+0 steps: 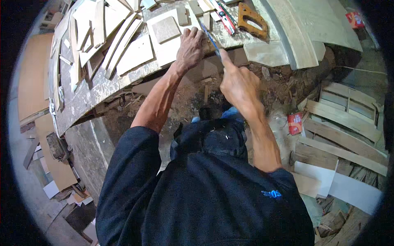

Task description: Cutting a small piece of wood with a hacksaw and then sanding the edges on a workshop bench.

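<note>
My left hand (pixel 191 47) rests at the bench edge with bent fingers gripping a pale board (pixel 162 50), which has a smaller square wooden piece (pixel 165 29) on it. My right hand (pixel 240 86) is closed on the handle of a long, thin blue tool (pixel 209 37), whose far part lies just right of my left fingers; its exact kind is unclear. A small wooden block (pixel 182 15) lies beyond my left hand. A red cutter (pixel 225 20) and a wooden-handled saw (pixel 252 22) lie to the right on the bench.
The worn bench (pixel 102 92) holds cut boards (pixel 133 53) at left and long strips (pixel 299 49) at right. Stacked wooden panels (pixel 340 131) and a red box (pixel 294 123) are at the lower right. Debris covers the floor (pixel 193 94); offcuts (pixel 51 188) lie at the lower left.
</note>
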A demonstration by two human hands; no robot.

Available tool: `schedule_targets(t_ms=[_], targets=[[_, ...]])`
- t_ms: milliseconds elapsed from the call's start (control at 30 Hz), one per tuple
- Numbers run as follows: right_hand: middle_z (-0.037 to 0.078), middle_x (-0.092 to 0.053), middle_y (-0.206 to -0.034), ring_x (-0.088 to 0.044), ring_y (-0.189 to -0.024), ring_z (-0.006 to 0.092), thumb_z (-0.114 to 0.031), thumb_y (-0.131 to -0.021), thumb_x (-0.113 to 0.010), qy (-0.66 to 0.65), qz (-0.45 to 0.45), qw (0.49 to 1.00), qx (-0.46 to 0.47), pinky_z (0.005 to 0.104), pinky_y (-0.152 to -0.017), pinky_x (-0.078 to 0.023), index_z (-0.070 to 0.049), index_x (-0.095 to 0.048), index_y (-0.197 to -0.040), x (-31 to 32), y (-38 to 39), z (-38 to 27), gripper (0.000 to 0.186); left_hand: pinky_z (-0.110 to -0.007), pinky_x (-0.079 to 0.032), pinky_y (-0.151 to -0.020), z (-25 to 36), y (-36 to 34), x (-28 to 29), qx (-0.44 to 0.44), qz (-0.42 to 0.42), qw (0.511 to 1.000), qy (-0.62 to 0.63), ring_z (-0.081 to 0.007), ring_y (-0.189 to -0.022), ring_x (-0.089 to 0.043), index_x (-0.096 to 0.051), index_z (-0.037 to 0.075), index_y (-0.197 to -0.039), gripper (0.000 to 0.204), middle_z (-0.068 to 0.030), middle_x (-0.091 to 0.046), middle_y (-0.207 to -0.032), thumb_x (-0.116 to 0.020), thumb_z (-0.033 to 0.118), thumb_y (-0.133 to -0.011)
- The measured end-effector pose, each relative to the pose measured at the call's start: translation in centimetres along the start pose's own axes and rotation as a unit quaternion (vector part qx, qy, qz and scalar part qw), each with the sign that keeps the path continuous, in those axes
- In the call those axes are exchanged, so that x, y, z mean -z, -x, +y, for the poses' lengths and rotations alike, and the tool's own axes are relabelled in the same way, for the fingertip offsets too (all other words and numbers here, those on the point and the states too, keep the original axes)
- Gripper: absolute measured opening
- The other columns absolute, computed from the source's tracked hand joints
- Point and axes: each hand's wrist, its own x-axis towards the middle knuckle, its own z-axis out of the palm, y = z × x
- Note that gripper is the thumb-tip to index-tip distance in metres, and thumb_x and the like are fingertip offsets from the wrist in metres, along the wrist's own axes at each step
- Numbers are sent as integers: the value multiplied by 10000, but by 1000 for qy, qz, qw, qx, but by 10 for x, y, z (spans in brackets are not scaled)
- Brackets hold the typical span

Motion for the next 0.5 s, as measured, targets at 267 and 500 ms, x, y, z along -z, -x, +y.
schedule_targets(t_ms=[267, 500], targets=[[278, -679, -785, -694, -799, 443, -74, -835, -559, 0, 10, 1000, 8, 557, -777, -531, -162, -412, -1474, -1, 4, 3, 662, -481, -398, -873, 8, 2, 4, 32, 3, 999, 13, -377, -998, -443, -529, 33, -1121, 370, -159, -489, -1041, -606, 104, -765], [280, -670, -757, -685, -765, 452, -115, -873, -539, 22, 10, 1000, 8, 546, -739, -533, -200, -435, -1467, 2, 3, 0, 608, -483, -412, -891, 1, 1, 1, 43, -9, 999, -3, -383, -1031, -446, -507, 21, -1128, 429, -158, -476, -1081, -609, 65, -713]])
